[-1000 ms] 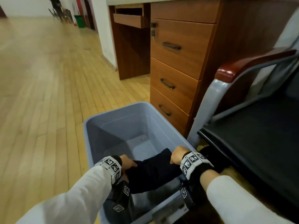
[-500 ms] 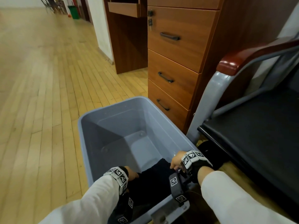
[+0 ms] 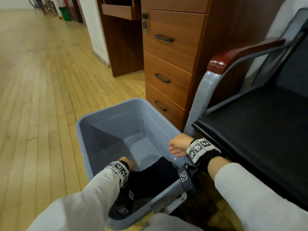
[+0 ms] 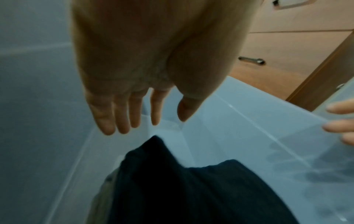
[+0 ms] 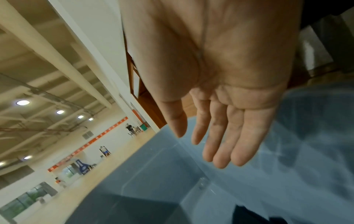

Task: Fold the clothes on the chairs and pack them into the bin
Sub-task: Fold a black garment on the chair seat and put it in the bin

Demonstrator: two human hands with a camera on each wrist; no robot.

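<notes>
A folded dark navy garment [image 3: 153, 177] [image 4: 191, 189] lies in the near end of the grey plastic bin [image 3: 93, 120] on the floor. My left hand [image 3: 128, 161] [image 4: 134, 118] is inside the bin just beyond the garment, fingers straight and spread, holding nothing. My right hand [image 3: 177, 146] [image 5: 216, 144] hovers above the bin's right rim with fingers extended and its palm empty. The chair [image 3: 258, 127] to the right has a bare black seat.
A wooden drawer cabinet [image 3: 170, 64] stands right behind the bin and beside the chair's grey frame and red-brown armrest [image 3: 233, 55]. Open wooden floor [image 3: 41, 97] stretches to the left. A green bin [image 3: 66, 13] stands far off.
Both hands have let go of the dark garment, which now lies in the bin. The right hand has lifted up and to the right above the rim; the left has opened.
</notes>
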